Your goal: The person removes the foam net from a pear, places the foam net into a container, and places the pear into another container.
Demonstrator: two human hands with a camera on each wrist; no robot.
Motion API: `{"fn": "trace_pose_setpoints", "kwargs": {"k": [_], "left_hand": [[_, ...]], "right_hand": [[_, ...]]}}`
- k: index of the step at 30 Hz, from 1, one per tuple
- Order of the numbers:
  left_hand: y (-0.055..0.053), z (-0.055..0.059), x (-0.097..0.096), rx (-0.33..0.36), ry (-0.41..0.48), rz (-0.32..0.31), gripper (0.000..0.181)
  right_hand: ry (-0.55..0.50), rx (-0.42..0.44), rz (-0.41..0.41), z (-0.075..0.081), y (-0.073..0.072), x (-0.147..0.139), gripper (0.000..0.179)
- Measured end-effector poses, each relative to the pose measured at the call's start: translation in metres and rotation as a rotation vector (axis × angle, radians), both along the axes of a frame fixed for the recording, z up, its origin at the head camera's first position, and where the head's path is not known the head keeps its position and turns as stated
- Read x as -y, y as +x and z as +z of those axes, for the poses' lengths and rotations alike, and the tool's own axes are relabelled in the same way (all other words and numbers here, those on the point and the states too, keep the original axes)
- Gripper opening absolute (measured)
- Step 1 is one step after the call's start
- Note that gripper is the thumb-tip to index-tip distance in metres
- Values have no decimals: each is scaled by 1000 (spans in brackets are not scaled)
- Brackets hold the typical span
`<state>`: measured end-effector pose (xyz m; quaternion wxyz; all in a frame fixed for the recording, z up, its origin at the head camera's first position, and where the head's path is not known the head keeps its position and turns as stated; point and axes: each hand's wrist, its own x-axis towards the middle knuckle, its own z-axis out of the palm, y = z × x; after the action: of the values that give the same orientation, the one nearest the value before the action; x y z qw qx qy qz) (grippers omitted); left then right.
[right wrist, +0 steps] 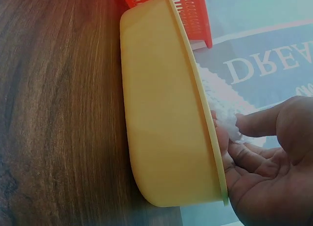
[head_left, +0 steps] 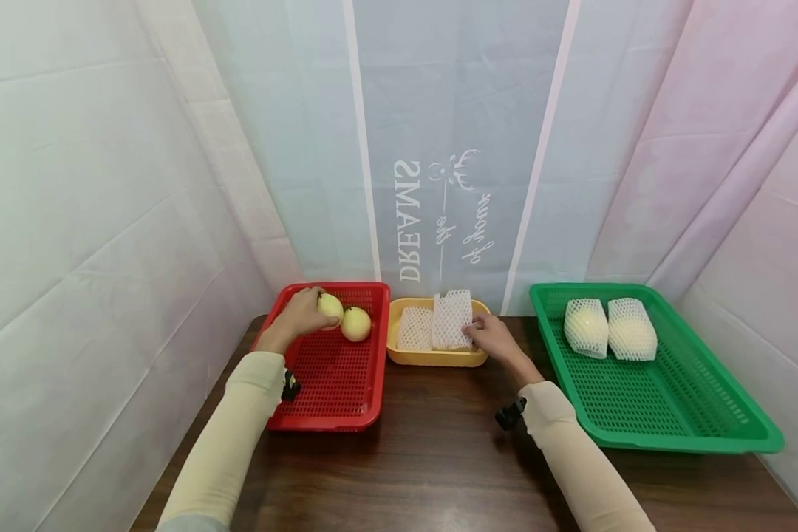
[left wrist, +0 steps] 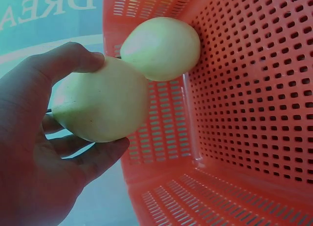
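My left hand (head_left: 304,312) grips a pale yellow pear (left wrist: 102,101) over the back of the red basket (head_left: 326,425), thumb on one side and fingers curled round the other. A second pear (head_left: 356,324) lies in that basket, just right of the held one. With thumb and fingers my right hand (head_left: 495,337) pinches the edge of a white foam net sleeve (head_left: 452,319), which stands up over the yellow tray (head_left: 439,359). Another foam net sleeve (head_left: 415,329) lies in the tray on the left. In the right wrist view, the tray's side hides most of the pinched sleeve.
On the right, a green basket (head_left: 678,443) holds two pears in foam nets, one (head_left: 587,329) beside the other (head_left: 632,330). Everything stands on a dark wooden table (head_left: 425,458). A printed curtain (head_left: 465,111) hangs close behind the baskets and tray.
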<state>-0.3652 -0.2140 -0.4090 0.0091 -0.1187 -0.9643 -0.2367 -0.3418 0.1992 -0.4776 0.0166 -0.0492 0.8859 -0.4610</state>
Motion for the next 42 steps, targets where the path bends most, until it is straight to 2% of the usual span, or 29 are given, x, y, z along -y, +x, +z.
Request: {"fn": "trace_pose_setpoints", "kwargs": {"k": [6,11,17,24,29,32,36,42], "left_hand": [[-5,-2,2,18,-24,4,79],[-9,-5,4,38,-32,6,80],[-16,-12,7,72,-31,8,80],[-21,-20,7,122,-32,27,81],[-20,-21,7,142,-29,43,81],[-19,-24,8,148,-25,48,83],[-19,-29,11,153,-12,61,85],[-18,-35,16,140,-17,80,84]], "right_hand": [[61,18,-26,5,0,3,27],[138,18,-48,8,-2,7,23],[183,21,-54,9,-6,10,28],[209,-2,-108,9,-6,12,17],[232,39,-128,10,-8,15,13],[256,51,-136,9,-10,17,19],[309,23,-136,7,-9,20,31],[368,-1,-123,7,-9,24,40]]}}
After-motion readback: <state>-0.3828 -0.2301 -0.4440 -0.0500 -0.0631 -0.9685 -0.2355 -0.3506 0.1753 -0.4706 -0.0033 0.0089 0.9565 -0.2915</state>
